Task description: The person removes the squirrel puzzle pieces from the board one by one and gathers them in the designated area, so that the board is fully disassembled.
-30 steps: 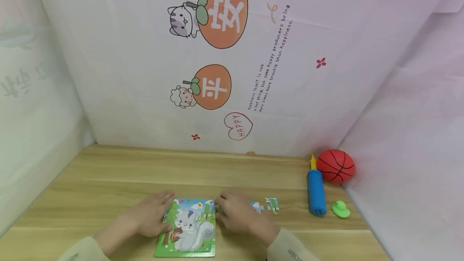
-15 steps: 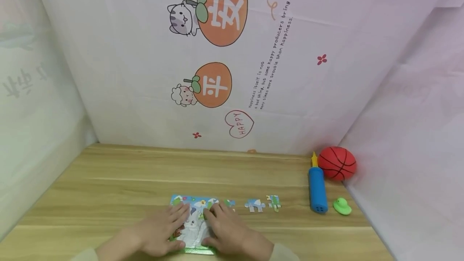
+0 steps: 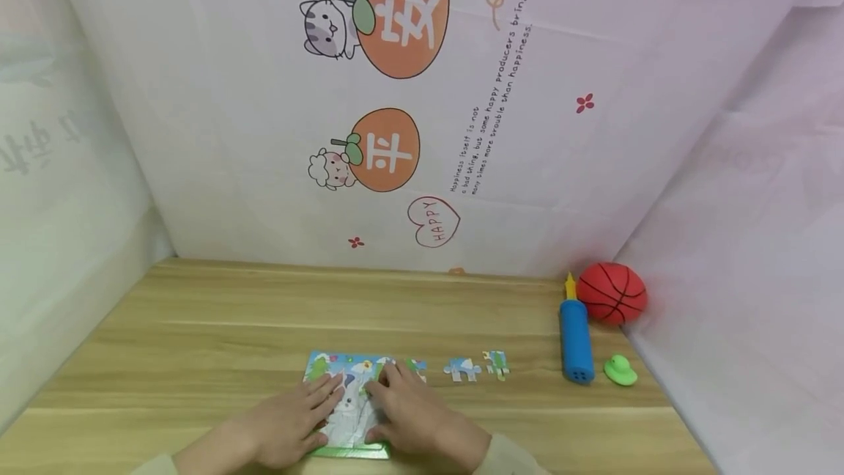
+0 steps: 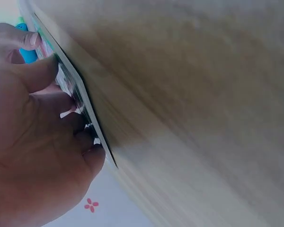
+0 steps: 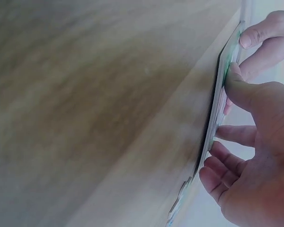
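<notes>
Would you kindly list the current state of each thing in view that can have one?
Green-framed cartoon puzzle board: flat on the wooden table, partly covered by both hands.
Left hand: fingers flat on the board.
Right hand: fingers flat on the board.
Loose puzzle pieces: lying apart, right of the board.
Blue air pump: lying down.
Red basketball: resting in the corner.

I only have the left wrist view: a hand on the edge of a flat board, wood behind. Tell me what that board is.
Observer: A jigsaw puzzle with a cartoon picture, flat on the wooden table.
Operator: Report the other hand.
Observer: The right hand presses on the puzzle too, beside the left hand, fingers fairly straight.
Operator: List any pieces off the board.
Observer: Two loose pieces lie right of the puzzle; a third sits at its top right corner.
Operator: Name what lies further right.
Observer: A blue pump, a red ball, a small green toy.
</notes>
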A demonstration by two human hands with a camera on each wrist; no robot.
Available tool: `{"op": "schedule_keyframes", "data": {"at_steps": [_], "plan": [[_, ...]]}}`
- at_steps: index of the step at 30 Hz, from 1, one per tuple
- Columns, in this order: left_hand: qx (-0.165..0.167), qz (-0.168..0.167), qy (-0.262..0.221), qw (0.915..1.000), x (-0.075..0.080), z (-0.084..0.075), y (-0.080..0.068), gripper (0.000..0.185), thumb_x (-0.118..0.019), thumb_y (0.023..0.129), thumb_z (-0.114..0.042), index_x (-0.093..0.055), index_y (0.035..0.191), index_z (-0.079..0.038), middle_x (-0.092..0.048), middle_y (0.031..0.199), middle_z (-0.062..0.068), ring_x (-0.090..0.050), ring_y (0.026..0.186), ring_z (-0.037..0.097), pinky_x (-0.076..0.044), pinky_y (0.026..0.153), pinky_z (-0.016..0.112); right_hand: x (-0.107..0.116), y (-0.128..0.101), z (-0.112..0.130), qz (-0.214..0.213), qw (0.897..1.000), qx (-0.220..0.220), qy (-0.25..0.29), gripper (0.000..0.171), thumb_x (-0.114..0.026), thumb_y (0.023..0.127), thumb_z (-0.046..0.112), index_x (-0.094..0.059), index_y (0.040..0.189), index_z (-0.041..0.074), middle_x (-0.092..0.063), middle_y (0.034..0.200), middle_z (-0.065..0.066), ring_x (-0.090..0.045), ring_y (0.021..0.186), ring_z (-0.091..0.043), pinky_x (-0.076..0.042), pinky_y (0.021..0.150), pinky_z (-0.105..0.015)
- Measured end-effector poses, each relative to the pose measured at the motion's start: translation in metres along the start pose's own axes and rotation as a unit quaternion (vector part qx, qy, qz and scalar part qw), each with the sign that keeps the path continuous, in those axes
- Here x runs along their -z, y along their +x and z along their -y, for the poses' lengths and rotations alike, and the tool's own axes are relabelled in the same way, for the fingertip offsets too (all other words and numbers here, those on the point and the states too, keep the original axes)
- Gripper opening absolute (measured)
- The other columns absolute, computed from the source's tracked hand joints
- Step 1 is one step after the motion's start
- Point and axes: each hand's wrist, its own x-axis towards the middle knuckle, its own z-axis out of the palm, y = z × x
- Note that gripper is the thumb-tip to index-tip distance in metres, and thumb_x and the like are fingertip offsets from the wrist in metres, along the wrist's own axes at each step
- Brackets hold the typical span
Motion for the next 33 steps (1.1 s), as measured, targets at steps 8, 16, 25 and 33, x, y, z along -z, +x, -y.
{"op": "schedule_keyframes", "data": {"at_steps": [8, 16, 25, 33], "plan": [[0.004, 0.003, -0.008, 1.0000, 0.002, 0.000, 0.001, 0.071, -0.050, 0.105, -0.050, -0.038, 0.160, -0.008, -0.032, 0.172, 0.012, -0.035, 0.158, 0.035, -0.039, 0.126, 0.053, 0.000, 0.003, -0.002, 0.009, 0.998, -0.036, 0.056, 0.071, -0.078, 0.082, 0.059, -0.061, 0.139, 0.019, -0.056, 0.125, 0.003, -0.049, 0.111, -0.009, -0.054, 0.100, -0.028], [0.006, 0.003, -0.005, 1.0000, 0.000, -0.001, 0.002, 0.070, -0.052, 0.105, -0.050, -0.039, 0.160, -0.009, -0.035, 0.171, 0.011, -0.036, 0.157, 0.034, -0.040, 0.126, 0.051, 0.002, 0.000, 0.003, -0.007, 0.995, -0.035, 0.096, 0.059, -0.079, 0.089, 0.046, -0.057, 0.136, 0.018, -0.055, 0.143, -0.002, -0.052, 0.133, -0.019, -0.055, 0.112, -0.038], [0.010, 0.003, -0.015, 0.9998, -0.001, -0.001, 0.001, 0.071, -0.052, 0.105, -0.050, -0.039, 0.160, -0.009, -0.034, 0.171, 0.011, -0.036, 0.158, 0.033, -0.039, 0.127, 0.050, -0.001, 0.005, 0.002, -0.070, 0.981, 0.043, 0.174, 0.011, -0.065, 0.100, 0.007, -0.064, 0.111, 0.009, -0.078, 0.106, -0.004, -0.074, 0.098, -0.004, -0.057, 0.083, -0.007], [0.006, -0.003, -0.013, 0.9999, -0.001, 0.000, 0.001, 0.071, -0.051, 0.105, -0.050, -0.038, 0.161, -0.008, -0.033, 0.172, 0.012, -0.035, 0.158, 0.035, -0.039, 0.127, 0.051, 0.015, -0.007, -0.008, -0.128, 0.968, 0.029, 0.214, 0.007, -0.064, 0.099, 0.002, -0.064, 0.106, 0.004, -0.077, 0.101, -0.009, -0.075, 0.094, -0.010, -0.058, 0.082, -0.008]]}}
